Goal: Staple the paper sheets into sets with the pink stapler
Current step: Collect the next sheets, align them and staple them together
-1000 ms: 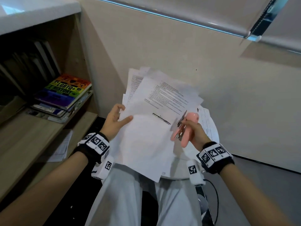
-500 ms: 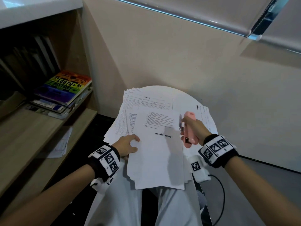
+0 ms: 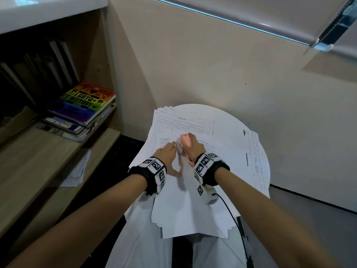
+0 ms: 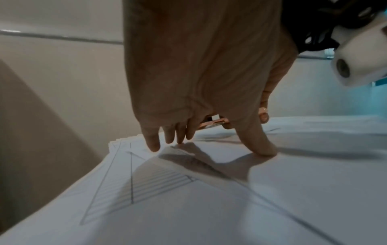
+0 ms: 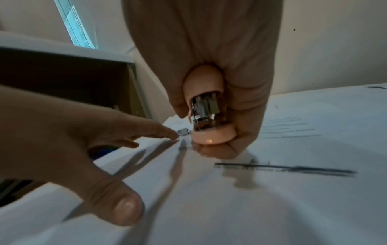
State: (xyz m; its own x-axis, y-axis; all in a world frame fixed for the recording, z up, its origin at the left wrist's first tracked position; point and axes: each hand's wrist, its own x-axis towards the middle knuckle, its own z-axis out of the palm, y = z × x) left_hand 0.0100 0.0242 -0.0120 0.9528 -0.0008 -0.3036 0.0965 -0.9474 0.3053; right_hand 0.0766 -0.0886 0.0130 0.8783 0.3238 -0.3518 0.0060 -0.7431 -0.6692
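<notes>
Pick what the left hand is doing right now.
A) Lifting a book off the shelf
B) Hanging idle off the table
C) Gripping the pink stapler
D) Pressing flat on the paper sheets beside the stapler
D: the left hand lies with straight fingers on the paper sheets, right next to the pink stapler, which the right hand grips.

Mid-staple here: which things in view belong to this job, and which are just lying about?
In the job:
- pink stapler, gripped by right hand
- top sheets, pressed by left hand
- paper pile on the round table

Lying about:
- books on the shelf
- loose sheet on the lower shelf
- window blind
</notes>
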